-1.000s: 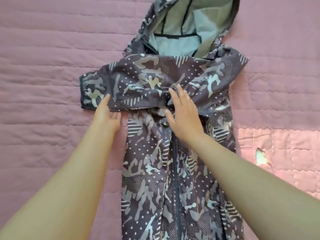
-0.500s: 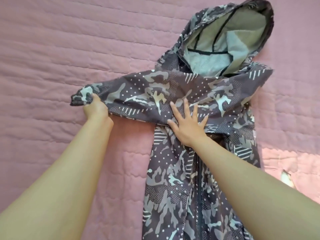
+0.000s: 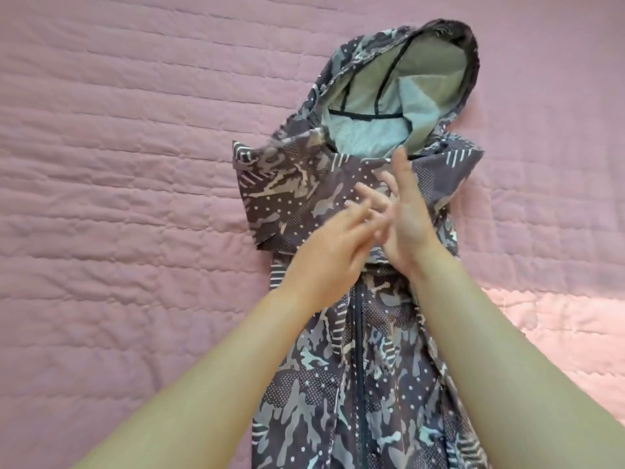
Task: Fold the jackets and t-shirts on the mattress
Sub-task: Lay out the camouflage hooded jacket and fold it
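A hooded jacket (image 3: 372,384) in a purple-grey camouflage print lies on the pink quilted mattress (image 3: 118,198), zip side up, hood (image 3: 399,96) open toward the far end with its grey lining showing. A sleeve (image 3: 287,191) lies folded across the chest, its fold edge at the left. My left hand (image 3: 328,255) hovers over the chest with fingers loosely extended and blurred, holding nothing. My right hand (image 3: 406,218) is just beside it, fingers straight, over the folded sleeve. The fingertips of both hands overlap above the chest.
The pink quilted cover fills the whole view around the jacket. A brighter patch of light falls on the mattress at the right edge (image 3: 558,326). No other garments are in view.
My left hand carried the sleeve end rightward across the chest and released it; the sleeve now lies doubled back. My right hand lifted off the cloth. The view shifted left.
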`<state>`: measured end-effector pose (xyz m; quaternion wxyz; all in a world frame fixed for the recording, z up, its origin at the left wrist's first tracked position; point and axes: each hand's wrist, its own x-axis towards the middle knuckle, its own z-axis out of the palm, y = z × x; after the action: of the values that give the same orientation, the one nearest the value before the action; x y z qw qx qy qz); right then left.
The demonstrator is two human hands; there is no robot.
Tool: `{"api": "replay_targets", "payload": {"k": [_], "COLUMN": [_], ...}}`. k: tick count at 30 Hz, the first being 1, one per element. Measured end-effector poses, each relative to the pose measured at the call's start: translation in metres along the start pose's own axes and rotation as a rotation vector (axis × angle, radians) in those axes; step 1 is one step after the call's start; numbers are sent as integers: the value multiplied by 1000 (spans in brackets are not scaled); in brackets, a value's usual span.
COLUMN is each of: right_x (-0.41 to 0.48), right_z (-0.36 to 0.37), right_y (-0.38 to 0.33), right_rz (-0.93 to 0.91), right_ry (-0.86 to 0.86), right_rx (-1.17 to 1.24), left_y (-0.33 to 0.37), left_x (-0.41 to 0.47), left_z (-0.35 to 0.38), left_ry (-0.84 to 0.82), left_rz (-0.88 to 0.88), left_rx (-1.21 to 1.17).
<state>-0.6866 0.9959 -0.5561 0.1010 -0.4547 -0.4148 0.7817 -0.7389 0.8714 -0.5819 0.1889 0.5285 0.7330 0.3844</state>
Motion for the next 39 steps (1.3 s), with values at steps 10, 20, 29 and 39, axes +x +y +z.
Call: {"api": "replay_targets", "payload": {"k": [10, 20, 29, 39], "right_x": [38, 48, 18, 16], "right_z": [-3, 36, 13, -73], "right_y": [33, 24, -11, 13], "right_rz": [106, 197, 27, 86], "right_ry": [42, -48, -128, 501], "right_rx": [-597, -66, 148, 275], "left_y": [-56, -77, -51, -53], "left_x": [-24, -11, -20, 2], "left_z": [-5, -19, -12, -2], "left_ry": [411, 228, 374, 162], "left_rz": [-742, -236, 18, -282], "left_rx": [307, 395, 583, 437]}}
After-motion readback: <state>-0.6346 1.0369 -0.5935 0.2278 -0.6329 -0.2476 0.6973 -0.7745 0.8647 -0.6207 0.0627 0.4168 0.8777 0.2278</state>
